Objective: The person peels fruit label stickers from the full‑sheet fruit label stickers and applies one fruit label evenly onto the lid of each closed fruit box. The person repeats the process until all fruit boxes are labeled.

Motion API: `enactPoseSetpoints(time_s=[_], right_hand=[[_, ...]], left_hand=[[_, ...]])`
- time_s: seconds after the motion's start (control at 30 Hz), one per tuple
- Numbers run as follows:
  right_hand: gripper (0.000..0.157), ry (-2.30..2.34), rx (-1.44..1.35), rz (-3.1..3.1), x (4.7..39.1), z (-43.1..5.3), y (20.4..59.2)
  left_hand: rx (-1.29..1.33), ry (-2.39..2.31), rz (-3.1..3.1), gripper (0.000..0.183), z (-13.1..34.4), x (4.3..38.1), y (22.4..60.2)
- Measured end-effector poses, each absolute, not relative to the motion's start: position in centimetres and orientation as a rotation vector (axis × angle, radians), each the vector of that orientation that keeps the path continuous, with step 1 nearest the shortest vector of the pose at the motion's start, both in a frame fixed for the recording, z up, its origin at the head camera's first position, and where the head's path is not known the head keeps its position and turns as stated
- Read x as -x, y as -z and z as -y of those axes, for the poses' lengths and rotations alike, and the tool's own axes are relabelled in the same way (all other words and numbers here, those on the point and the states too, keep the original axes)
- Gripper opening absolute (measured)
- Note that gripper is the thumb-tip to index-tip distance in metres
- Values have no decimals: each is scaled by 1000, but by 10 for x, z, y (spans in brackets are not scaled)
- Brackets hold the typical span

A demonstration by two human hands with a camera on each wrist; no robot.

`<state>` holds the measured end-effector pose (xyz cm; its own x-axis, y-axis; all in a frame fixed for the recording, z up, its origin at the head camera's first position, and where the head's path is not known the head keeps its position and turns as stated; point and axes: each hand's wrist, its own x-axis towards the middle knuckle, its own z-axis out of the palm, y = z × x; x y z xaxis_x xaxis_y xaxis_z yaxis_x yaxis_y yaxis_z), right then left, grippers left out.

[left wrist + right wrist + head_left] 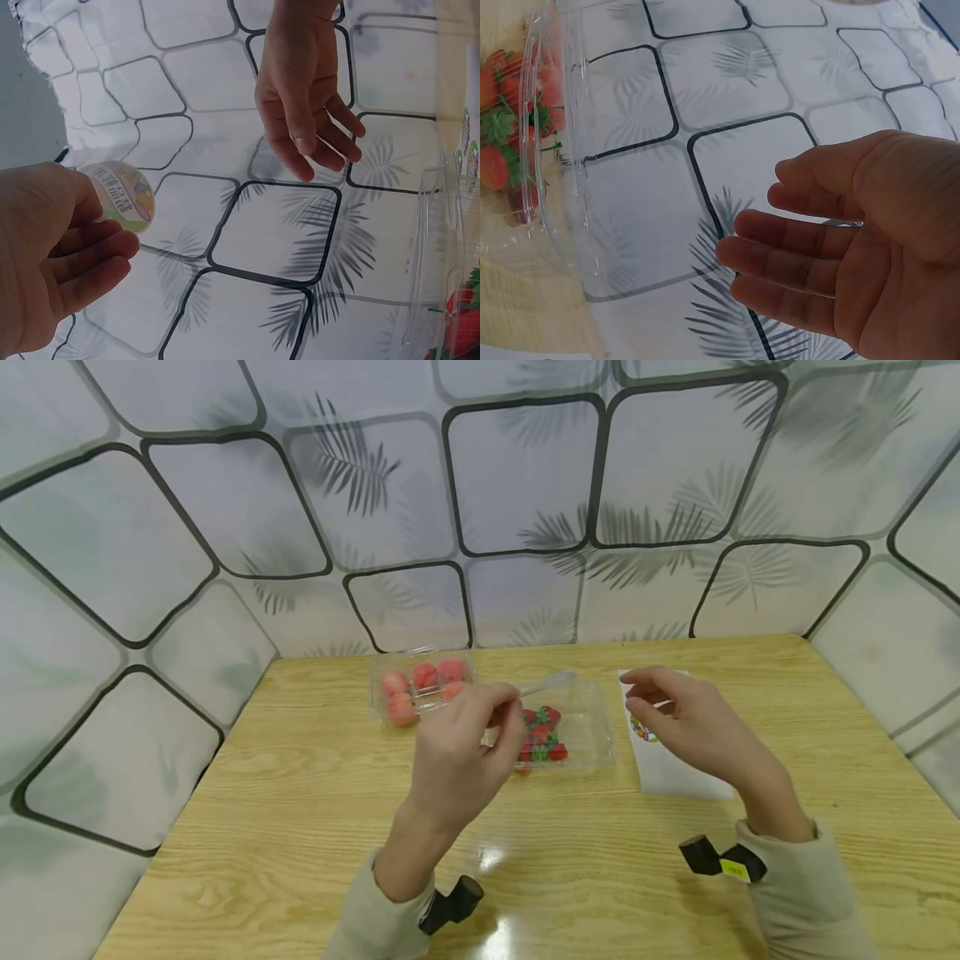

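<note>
My left hand (465, 752) pinches a round, printed sticker (124, 196) by its edge between thumb and forefinger, above the table. In the head view the sticker appears nearly edge-on. Behind and below that hand lies a clear plastic box (596, 727) holding strawberries (542, 735); the hand hides its left part. My right hand (701, 718) hovers over a white sticker sheet (675, 774), its fingers loosely bent and nothing held. In the right wrist view, a gap shows between its thumb and the lower fingers.
Left of the strawberry box stands another clear box (377, 689) with several round pink fruits (401, 708). Both boxes and the sheet lie on a wooden table (300, 827). A patterned wall covering (525, 477) rises behind the table's back edge.
</note>
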<state>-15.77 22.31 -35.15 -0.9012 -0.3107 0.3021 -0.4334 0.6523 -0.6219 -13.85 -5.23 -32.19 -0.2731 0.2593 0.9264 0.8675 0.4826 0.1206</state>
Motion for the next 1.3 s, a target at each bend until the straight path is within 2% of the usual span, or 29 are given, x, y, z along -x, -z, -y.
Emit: enactPoseSetpoints(time_s=[0.3,0.93,1.3], right_hand=[[22,-1047,-682,2672,154,-216,347],[25,-1010,-663,2771,154,-216,350],[21,-970,-696,2753,155,-212,352]], left_hand=[[920,796,1819,5,52,138,323],[852,938,1909,7,54,139,325],[859,949,1893,6,55,140,324]])
